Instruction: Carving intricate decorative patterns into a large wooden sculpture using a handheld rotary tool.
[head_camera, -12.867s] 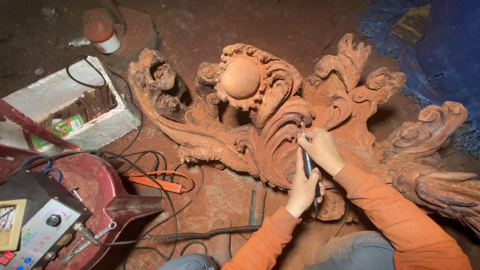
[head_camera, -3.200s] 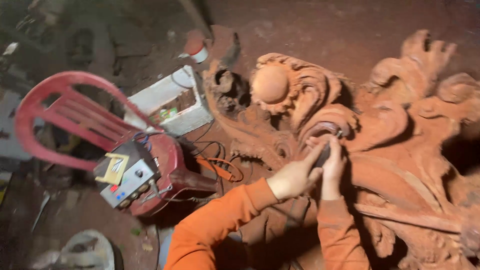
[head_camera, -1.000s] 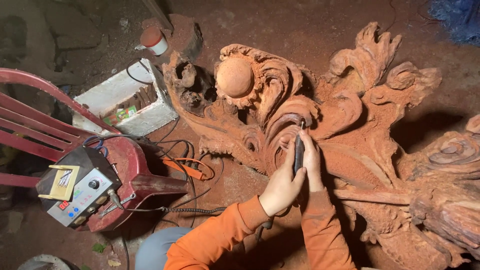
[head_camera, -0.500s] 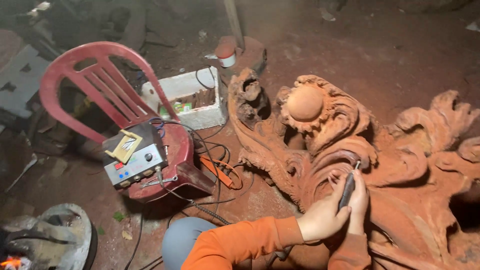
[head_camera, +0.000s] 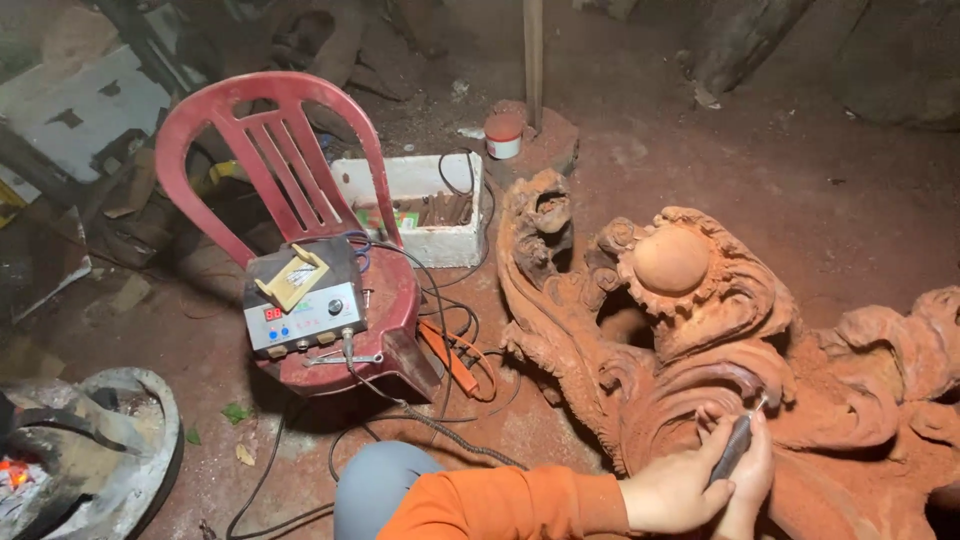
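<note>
Big reddish wood carving (head_camera: 700, 340) lies on the dirt floor (head_camera: 800, 180). Left of it sits a red plastic chair (head_camera: 290, 180) carrying a grey control box (head_camera: 303, 308), white foam box (head_camera: 420, 205) just behind. At the carving's lower edge, left hand (head_camera: 675, 490) and right hand (head_camera: 750, 480) both pinch a slim dark rotary tool (head_camera: 735, 447), tip touching the wood.

Both arms wear long orange sleeves, loosely creased and ending at the wrists; the left hand (head_camera: 672, 492) and right hand (head_camera: 748, 478) are bare, without gloves, rings or a watch; a knee in smooth grey-blue trousers shows at the lower edge.
</note>
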